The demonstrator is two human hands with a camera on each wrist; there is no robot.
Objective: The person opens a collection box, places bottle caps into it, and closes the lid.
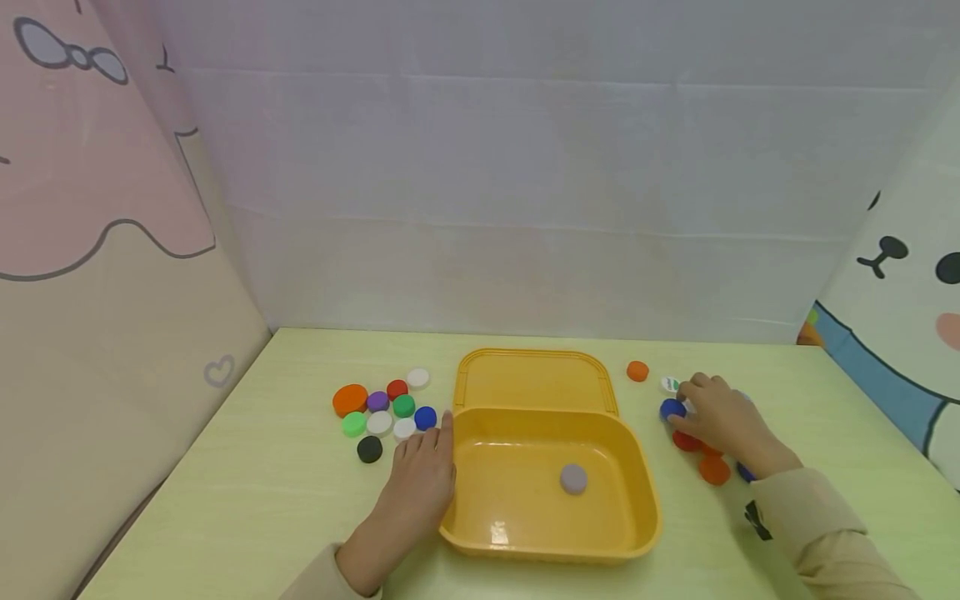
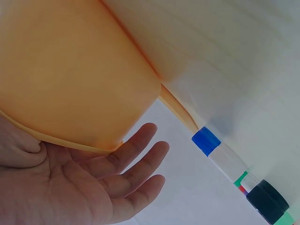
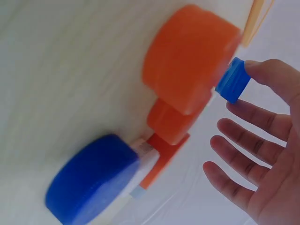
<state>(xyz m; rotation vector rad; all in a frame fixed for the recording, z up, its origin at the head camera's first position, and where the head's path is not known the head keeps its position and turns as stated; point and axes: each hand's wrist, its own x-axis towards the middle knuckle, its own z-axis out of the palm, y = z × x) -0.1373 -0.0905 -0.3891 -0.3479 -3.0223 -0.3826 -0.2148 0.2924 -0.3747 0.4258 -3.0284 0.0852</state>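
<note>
My right hand (image 1: 722, 414) pinches a blue bottle cap (image 3: 233, 80) between thumb and index finger, with its other fingers loosely spread. Under and around that hand lie more caps: a large orange cap (image 3: 190, 61), a large blue cap (image 3: 93, 180) and a red cap (image 1: 686, 441), some partly hidden. A yellow plastic box (image 1: 551, 552) stands at the middle, holding a single greyish-lilac cap (image 1: 573, 479). Against its left wall rests my left hand (image 1: 420, 479), fingers extended and the index finger at the rim; the thumb is partly hidden in the left wrist view.
A yellow lid (image 1: 536, 379) lies flat behind the box. Left of it sits a group of several caps, among them a black cap (image 1: 370, 449) and an orange cap (image 1: 350, 401). Another orange cap (image 1: 637, 371) lies at the back right. Cloth walls (image 1: 525, 167) surround the table.
</note>
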